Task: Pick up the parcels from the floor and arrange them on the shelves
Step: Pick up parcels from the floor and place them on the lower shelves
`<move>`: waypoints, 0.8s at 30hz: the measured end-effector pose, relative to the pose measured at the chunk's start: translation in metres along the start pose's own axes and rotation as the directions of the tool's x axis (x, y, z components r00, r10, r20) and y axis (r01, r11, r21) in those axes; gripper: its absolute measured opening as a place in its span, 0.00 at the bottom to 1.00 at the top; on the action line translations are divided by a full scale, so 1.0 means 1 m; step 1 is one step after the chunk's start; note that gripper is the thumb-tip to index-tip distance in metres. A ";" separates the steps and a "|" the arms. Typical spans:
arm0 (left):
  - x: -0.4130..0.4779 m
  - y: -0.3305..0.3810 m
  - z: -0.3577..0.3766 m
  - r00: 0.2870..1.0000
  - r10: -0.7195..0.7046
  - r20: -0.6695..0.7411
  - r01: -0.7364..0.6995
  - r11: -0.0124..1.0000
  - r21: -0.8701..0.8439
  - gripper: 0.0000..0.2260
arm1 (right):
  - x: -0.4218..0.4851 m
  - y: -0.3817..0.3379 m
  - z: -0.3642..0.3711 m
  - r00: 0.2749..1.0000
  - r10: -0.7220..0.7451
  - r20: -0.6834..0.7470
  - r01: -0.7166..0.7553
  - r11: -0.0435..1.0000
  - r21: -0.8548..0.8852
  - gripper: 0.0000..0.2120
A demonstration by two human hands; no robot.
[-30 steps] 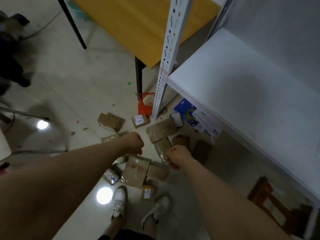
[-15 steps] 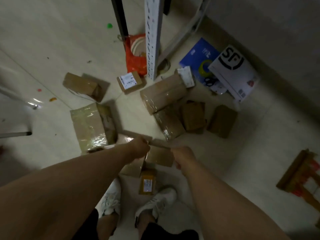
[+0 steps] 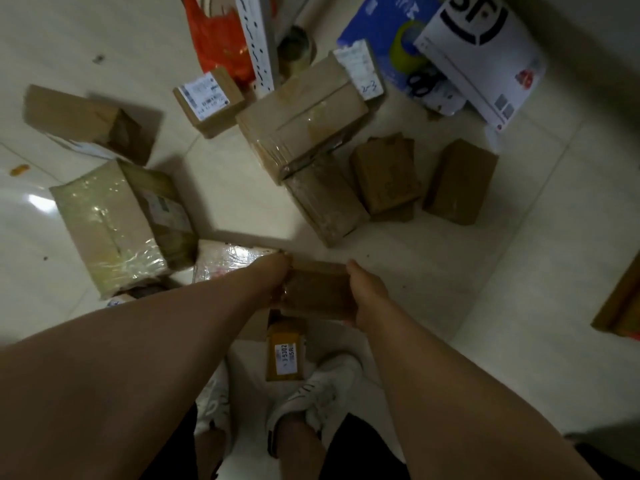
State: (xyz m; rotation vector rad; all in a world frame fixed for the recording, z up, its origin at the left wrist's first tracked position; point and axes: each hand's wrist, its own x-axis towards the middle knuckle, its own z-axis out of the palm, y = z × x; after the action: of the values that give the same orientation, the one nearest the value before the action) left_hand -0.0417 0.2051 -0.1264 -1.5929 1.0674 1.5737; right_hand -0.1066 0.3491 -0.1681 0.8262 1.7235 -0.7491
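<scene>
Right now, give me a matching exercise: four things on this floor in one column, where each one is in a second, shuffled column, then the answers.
Things
1. plain brown parcel
2. parcel labelled 3-5302
3. orange bag
4. white SF envelope

Places
A. beside the white shelf post
B. next to the blue packet
C. gripped between the left hand and the right hand
D. just ahead of the white shoes

Pairs: 1-C, 2-D, 3-A, 4-B

brown boxes [image 3: 301, 116]: 10 | white shoes [image 3: 322, 386]: 2 | orange bags [image 3: 214, 39]: 1
</scene>
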 end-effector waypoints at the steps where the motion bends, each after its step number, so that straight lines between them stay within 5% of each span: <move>1: -0.013 0.001 -0.001 1.000 -0.004 -0.015 0.004 1.000 -0.006 0.11 | -0.015 0.000 -0.009 1.000 -0.005 -0.001 0.005 1.000 0.016 0.34; 8: -0.187 0.046 -0.016 0.998 0.034 -0.058 -0.034 0.999 -0.004 0.10 | -0.195 -0.046 -0.061 0.983 -0.145 -0.112 0.155 0.984 0.088 0.28; 14: -0.360 0.097 -0.055 0.994 0.096 0.042 -0.095 0.995 -0.025 0.23 | -0.390 -0.093 -0.105 0.969 -0.241 -0.056 0.247 0.957 0.155 0.03; 20: -0.535 0.125 -0.109 0.958 0.275 0.085 -0.269 0.960 -0.070 0.32 | -0.583 -0.122 -0.137 0.922 -0.387 -0.036 0.387 0.907 0.168 0.02; 24: -0.635 0.146 -0.138 0.896 0.428 0.117 -0.424 0.904 -0.064 0.26 | -0.690 -0.140 -0.156 0.841 -0.539 -0.052 0.537 0.818 0.206 0.03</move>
State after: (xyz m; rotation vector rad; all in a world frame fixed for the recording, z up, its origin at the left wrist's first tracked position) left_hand -0.0738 0.0834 0.5276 -1.3130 1.3898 1.9624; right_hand -0.1471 0.2772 0.5487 0.4600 1.9128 -1.3369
